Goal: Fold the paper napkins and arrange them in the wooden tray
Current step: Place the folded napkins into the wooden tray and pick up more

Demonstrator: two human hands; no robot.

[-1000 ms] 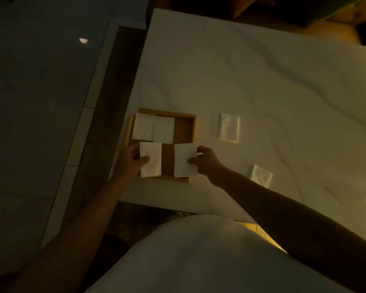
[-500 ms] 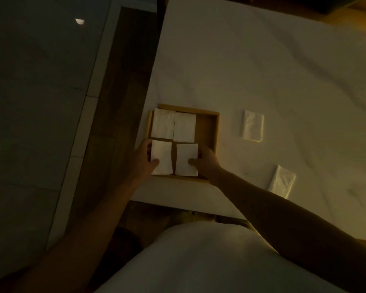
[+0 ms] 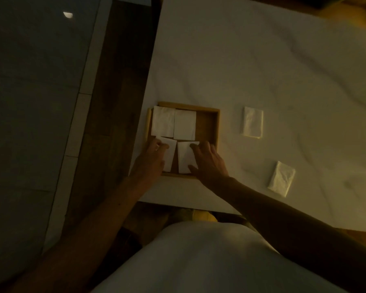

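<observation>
A square wooden tray (image 3: 218, 132) sits near the front left corner of the white table (image 3: 251, 60). Two folded white napkins (image 3: 162, 121) (image 3: 184, 124) lie side by side in its far half. In the near half lie two more, slightly tilted. My left hand (image 3: 150, 161) grips the left edge of the near left napkin (image 3: 170, 155). With its fingers spread, my right hand (image 3: 209, 163) rests flat on the near right napkin (image 3: 183, 159). The tray's right strip shows bare wood.
Two more folded napkins lie on the table right of the tray, one (image 3: 253, 122) level with its far half, another (image 3: 281, 179) nearer the front edge. The table's left edge runs just beside the tray, with dark floor (image 3: 40, 123) beyond.
Both hands brought their napkins down into the tray's near half. The napkins now lie on the tray floor, and my right hand has spread flat over its napkin.
</observation>
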